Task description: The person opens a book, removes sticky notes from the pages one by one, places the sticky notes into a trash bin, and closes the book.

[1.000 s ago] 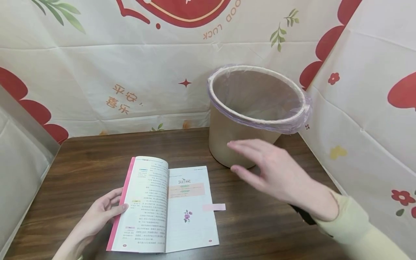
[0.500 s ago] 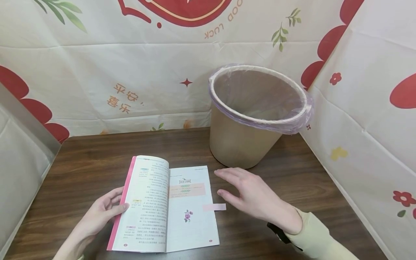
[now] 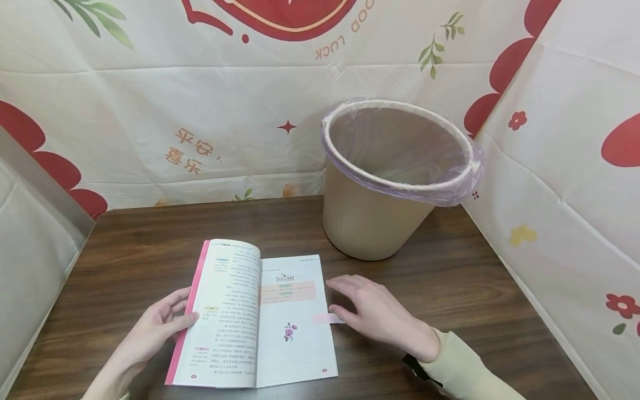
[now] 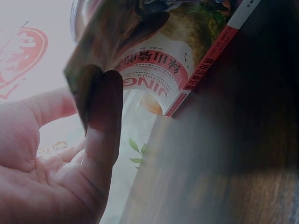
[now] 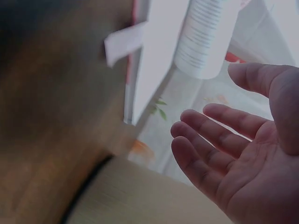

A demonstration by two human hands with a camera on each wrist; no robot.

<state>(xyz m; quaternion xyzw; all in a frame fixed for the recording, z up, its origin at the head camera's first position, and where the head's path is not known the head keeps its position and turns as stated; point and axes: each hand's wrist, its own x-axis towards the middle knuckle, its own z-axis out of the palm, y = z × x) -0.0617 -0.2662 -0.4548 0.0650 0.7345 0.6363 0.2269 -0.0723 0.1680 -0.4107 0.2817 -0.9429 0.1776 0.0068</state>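
An open book point(image 3: 295, 300) with a pink cover edge lies on the brown wooden table point(image 3: 135, 244). A pale pink paper tab point(image 3: 325, 318) sticks out past its right page. My left hand point(image 3: 157, 328) holds the book's left side, thumb on the page edge and fingers behind the cover; in the left wrist view the bent cover point(image 4: 154, 74) sits between thumb and fingers. My right hand point(image 3: 380, 311) hovers by the tab with relaxed fingers, its thumb over the tab's outer end in the head view. In the right wrist view the tab point(image 5: 124, 43) stands apart from the fingers.
A beige waste bin point(image 3: 370, 222) lined with a thin purple bag stands at the back right of the table. Printed white cloth point(image 3: 250, 94) hangs behind the table and along its right side. A dark band point(image 3: 420, 369) circles the right wrist.
My right hand has moved left and down, from in front of the bin to the tab at the book's right edge. The left hand and the book have stayed put.
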